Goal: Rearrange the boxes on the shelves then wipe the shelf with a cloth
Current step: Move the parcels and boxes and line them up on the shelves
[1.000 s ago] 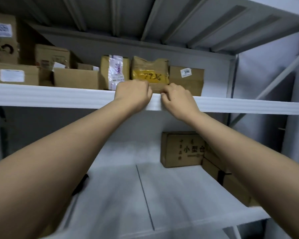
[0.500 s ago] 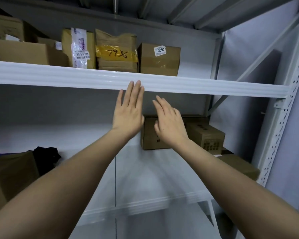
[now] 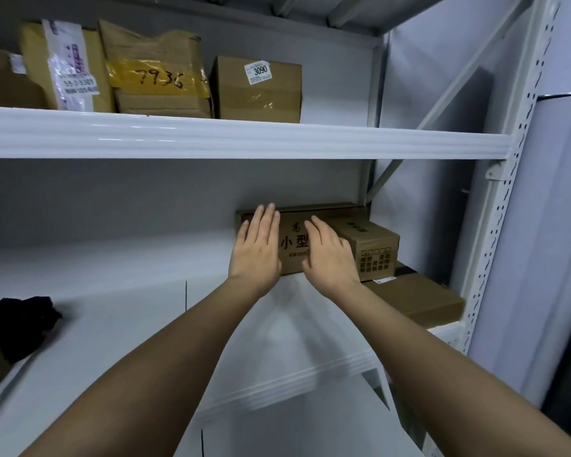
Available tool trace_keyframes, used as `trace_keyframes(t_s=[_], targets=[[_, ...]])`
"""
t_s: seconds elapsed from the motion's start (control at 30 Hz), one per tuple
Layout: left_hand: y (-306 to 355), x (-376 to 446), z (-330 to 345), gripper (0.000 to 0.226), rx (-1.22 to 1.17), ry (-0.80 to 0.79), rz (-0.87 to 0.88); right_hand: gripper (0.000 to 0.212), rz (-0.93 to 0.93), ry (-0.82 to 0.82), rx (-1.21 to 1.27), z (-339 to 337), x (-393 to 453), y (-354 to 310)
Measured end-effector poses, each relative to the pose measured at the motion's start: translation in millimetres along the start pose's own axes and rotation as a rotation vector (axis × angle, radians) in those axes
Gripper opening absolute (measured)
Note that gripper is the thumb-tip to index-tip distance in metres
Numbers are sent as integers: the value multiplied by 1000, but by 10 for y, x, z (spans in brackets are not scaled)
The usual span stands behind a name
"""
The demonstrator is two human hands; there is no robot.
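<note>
Facing outward, long axis left-right, printed box behind flat, empty hands.

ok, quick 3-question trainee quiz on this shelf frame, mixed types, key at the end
1. True or false: both hands grip a box.
2. Which box carries the 3090 sticker? A) rightmost on the upper shelf B) the one in front of the hands
3. What dark item lies at the left of the lower shelf?

Key
1. False: left hand and right hand are flat and open before the printed box.
2. A, the stickered box.
3. A black cloth.
</note>
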State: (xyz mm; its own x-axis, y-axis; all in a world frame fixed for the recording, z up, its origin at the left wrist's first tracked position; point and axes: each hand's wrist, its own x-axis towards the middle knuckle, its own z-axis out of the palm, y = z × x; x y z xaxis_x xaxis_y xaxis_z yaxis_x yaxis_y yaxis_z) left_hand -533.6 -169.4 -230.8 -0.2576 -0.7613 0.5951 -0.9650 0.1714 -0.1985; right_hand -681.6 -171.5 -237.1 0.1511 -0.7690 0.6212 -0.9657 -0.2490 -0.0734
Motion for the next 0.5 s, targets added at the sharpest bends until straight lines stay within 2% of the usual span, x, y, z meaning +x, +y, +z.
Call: trace_keyframes(t_s=[0.23, 0.5], targets=[[571, 309, 430, 76, -61, -125, -42, 66, 37, -63, 8, 289, 133, 750], [1430, 917, 889, 74, -174, -255, -168, 66, -51, -187, 15, 670, 426, 1858]])
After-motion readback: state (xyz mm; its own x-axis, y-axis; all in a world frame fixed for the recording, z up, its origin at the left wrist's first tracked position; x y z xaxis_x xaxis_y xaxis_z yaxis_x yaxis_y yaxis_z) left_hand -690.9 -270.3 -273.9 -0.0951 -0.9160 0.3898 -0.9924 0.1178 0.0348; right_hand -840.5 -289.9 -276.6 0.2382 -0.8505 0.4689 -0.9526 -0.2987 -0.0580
